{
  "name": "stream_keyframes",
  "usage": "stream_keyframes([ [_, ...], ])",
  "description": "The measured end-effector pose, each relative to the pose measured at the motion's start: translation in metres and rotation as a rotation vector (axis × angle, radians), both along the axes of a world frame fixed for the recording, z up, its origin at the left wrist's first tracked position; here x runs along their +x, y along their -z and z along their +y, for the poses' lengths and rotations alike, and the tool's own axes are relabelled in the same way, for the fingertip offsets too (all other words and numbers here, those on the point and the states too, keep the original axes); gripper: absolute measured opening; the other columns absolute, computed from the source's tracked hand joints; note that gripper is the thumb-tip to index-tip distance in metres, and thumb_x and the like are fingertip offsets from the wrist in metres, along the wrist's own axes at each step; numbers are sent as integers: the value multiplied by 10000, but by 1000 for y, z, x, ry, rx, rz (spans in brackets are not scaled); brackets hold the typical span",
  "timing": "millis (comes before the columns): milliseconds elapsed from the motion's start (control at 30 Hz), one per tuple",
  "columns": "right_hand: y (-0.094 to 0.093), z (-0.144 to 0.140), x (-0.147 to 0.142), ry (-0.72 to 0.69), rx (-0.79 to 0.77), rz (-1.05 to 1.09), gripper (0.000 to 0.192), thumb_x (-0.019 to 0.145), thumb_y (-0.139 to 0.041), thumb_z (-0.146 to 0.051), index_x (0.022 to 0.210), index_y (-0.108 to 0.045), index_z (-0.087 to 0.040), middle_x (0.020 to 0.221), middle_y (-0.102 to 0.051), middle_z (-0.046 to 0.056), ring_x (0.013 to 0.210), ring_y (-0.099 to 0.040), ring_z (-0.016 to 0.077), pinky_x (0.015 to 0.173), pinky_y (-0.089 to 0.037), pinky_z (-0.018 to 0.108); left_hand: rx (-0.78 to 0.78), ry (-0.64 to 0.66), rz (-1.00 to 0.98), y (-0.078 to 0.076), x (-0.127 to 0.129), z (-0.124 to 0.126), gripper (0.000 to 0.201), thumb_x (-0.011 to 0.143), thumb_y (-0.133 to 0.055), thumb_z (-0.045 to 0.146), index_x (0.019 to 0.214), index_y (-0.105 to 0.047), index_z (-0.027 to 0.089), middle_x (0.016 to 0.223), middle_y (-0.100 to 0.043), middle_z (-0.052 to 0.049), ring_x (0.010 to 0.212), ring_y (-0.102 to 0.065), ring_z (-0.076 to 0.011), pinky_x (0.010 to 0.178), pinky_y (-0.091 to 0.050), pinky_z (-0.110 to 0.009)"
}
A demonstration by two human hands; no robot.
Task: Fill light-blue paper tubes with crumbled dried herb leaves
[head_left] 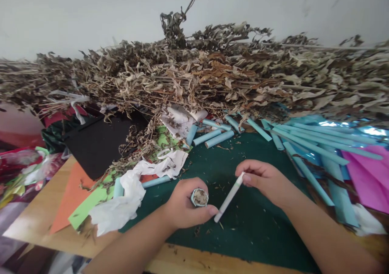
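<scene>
Looking down from your head camera, you see your left hand (187,203) closed around a short paper roll (199,197), its open end turned up toward you and packed with brown dried matter. Your right hand (261,178) pinches the upper end of a thin white stick (229,197) between thumb and fingertips; the stick slants down to the left, and its lower end lies just beside your left thumb, near the roll. Both hands hover over the green mat (243,225) that covers the desk's near middle, with flecks of dry leaf scattered on it.

Along the desk's far edge lies a big heap of dried leafy stalks (212,71), reaching from the left edge to the right. Just in front of it, short blue tubes (219,138) lie on the mat, and longer blue tubes (313,148) fan out toward the right edge, over shiny blue foil and a pink sheet (369,176). Crumpled white paper (127,197) sits left of your left hand, on green and orange sheets (73,197) near the left corner. A black sheet (97,144) lies behind those. No writing or label can be read anywhere.
</scene>
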State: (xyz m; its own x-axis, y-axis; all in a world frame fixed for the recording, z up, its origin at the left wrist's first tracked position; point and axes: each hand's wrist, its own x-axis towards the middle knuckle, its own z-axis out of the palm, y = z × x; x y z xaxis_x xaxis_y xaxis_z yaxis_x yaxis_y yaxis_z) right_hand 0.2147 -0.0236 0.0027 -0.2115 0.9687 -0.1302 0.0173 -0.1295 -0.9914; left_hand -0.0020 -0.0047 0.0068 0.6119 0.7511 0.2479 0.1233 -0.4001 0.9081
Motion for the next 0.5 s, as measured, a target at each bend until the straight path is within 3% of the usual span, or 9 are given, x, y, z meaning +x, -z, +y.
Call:
stream_keyframes([
  [100, -2, 1, -3, 139, 153, 147, 208, 701, -571, -385, 695, -512, -185, 750, -458, 10, 687, -446, 126, 609, -367, 250, -59, 85, -132, 4, -1, -2, 395, 640, -490, 545, 635, -451, 153, 509, -447, -17, 482, -423, -114, 463, -336, -231],
  [167, -7, 1, -12, 205, 149, 355, 265, 712, -538, -447, 679, -447, -200, 744, -442, -3, 704, -470, 134, 645, -392, 280, -93, 130, -180, 6, 0, -4, 439, 674, -409, 583, 644, -460, 148, 519, -446, -27, 492, -429, -120, 473, -341, -241],
  [267, -22, 0, -33, 229, 94, 560, 327, 744, -452, -512, 664, -362, -209, 601, -362, -46, 485, -403, 82, 483, -374, 232, -100, 156, -157, 7, 3, -6, 403, 678, -434, 542, 599, -452, 147, 495, -431, -17, 449, -394, -99, 439, -319, -228],
  [367, -54, -7, -53, 181, 184, 523, 392, 719, -425, -580, 635, -366, -202, 516, -285, -55, 382, -228, 57, 352, -172, 182, -125, 127, -145, 8, 5, -5, 380, 585, -562, 505, 558, -426, 151, 457, -411, 10, 412, -357, -75, 398, -298, -205],
  [433, -83, -15, -63, 150, 310, 494, 445, 708, -390, -621, 579, -342, -198, 476, -249, -48, 385, -207, 71, 351, -158, 205, -161, 107, -145, 8, 5, -5, 376, 525, -631, 461, 547, -418, 152, 441, -409, 24, 411, -354, -68, 395, -305, -194],
  [500, -111, -21, -71, 135, 436, 442, 456, 746, -373, -579, 531, -268, -191, 460, -237, -35, 393, -243, 91, 365, -222, 241, -185, 83, -130, 8, 5, -5, 344, 512, -654, 400, 544, -421, 149, 441, -415, 31, 412, -351, -60, 395, -313, -185],
])
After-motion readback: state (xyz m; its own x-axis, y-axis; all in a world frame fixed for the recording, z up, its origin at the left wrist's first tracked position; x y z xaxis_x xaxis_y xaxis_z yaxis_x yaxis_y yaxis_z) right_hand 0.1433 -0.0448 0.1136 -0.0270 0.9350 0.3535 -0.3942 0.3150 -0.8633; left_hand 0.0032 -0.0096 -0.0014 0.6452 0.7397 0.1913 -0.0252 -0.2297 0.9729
